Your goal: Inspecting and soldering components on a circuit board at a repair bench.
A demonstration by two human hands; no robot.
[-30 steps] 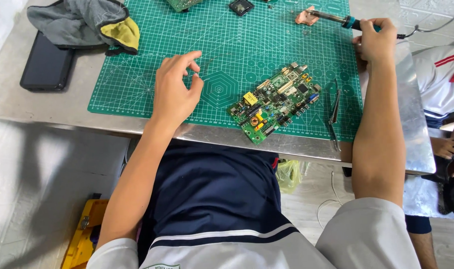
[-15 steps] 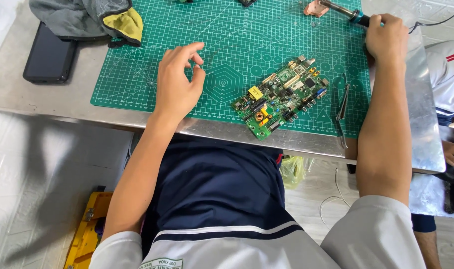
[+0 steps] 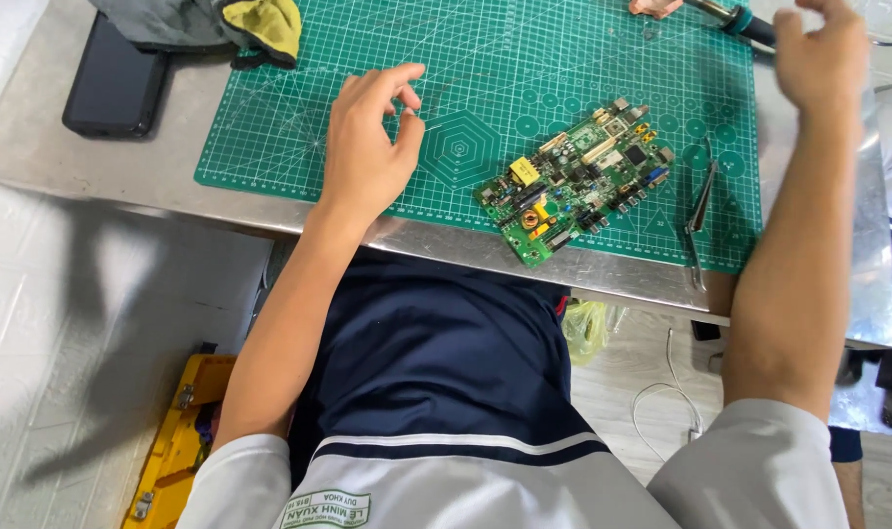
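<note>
On the green mat (image 3: 269,118), circuit board (image 3: 575,178) lies diagonal, long axis lower-left to upper-right, between empty loose hands (image 3: 367,147).

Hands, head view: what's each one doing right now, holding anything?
Left hand: open, fingers loosely curled, empty, over the green cutting mat.
Right hand: open, empty, blurred, beside the soldering iron.

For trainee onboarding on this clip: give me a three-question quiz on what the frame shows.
1. True or false: the left hand is gripping the circuit board.
2. Which lies right of the board on the green cutting mat? A) tweezers B) scissors C) a spoon
3. What dark flat thing lies on the metal table left of the mat?

Key:
1. False; it rests on the mat, apart from the board.
2. A, the tweezers.
3. A black phone.
</note>
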